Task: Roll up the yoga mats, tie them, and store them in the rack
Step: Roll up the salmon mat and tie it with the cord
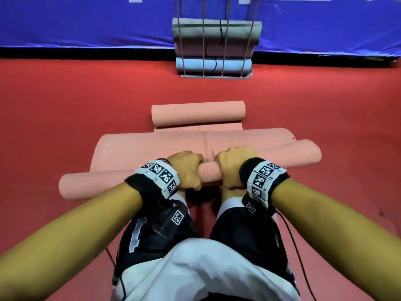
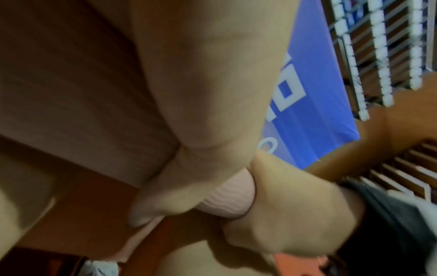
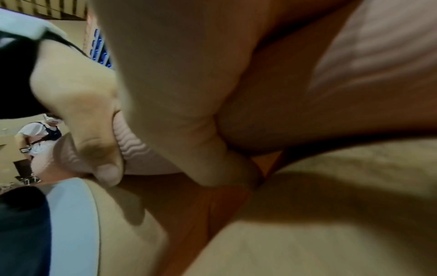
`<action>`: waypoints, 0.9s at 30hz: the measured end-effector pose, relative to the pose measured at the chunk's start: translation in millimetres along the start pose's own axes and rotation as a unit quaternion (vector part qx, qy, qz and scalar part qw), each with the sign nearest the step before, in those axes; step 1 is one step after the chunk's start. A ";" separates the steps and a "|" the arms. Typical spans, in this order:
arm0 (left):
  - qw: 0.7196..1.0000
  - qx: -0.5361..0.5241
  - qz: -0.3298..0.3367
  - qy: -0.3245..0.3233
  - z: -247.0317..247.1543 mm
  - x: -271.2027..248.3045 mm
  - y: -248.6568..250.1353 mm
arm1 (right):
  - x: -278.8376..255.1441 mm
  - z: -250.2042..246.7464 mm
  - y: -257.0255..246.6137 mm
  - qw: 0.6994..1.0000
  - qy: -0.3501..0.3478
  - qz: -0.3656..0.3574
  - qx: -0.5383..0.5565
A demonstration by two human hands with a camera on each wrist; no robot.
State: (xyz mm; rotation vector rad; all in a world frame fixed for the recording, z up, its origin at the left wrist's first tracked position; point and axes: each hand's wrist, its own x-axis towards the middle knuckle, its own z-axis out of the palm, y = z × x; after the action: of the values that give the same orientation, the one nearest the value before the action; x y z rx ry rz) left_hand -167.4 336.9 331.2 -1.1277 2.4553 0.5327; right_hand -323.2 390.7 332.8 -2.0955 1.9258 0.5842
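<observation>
Left hand (image 1: 187, 170) and right hand (image 1: 233, 167) grip pink mat roll (image 1: 211, 170) mid-length

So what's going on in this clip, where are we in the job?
A person kneels on the red floor, both hands wrapped round the near roll of a pink yoga mat: left hand, right hand, side by side at the roll's middle. Part of the mat still lies flat ahead, and its far end is curled up too. The rack by the blue wall already holds rolled mats.
</observation>
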 end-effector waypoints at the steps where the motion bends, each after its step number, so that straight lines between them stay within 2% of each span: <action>1: 0.999 0.040 -0.006 0.034 7.6 -2.3 2.4 | 1.5 0.5 0.3 1.000 -0.005 0.000 -0.001; 3: 0.988 0.129 -0.010 0.085 23.7 -7.9 8.0 | 4.4 -1.0 1.0 1.000 -0.022 0.002 0.003; 5: 0.984 0.147 -0.006 0.096 29.5 -10.1 9.9 | 7.5 -4.5 0.3 0.999 -0.046 0.000 0.010; 9: 0.995 0.089 0.000 0.049 9.4 5.7 4.9 | 10.5 -9.9 1.4 0.997 -0.062 0.015 0.036; 14: 1.000 0.008 0.003 -0.012 -0.1 20.3 -7.1 | 10.7 -9.4 9.0 0.994 0.002 0.042 0.099; 16: 0.996 -0.070 0.001 -0.055 -6.4 27.0 -13.5 | 9.3 -4.8 10.7 0.995 0.037 0.066 0.071; 19: 0.985 -0.144 0.005 -0.092 -12.2 31.2 -17.0 | 12.4 -0.6 9.9 0.996 0.038 0.085 0.013; 21: 0.992 -0.110 0.000 -0.066 -9.7 29.8 -16.4 | 18.0 -4.0 9.7 0.997 0.022 0.071 0.004; 24: 0.998 -0.026 -0.003 0.053 2.6 23.8 -15.0 | 22.4 -9.4 9.6 0.998 0.016 0.054 0.000; 27: 0.985 0.113 -0.006 0.128 15.4 15.1 -8.1 | 26.5 -9.7 10.1 0.998 0.001 0.063 0.016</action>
State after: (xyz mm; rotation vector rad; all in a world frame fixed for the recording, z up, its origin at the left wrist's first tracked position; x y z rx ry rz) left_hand -167.3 330.0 309.2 -1.1777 2.6394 0.1047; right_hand -330.5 361.7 330.8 -1.9674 2.0650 0.5740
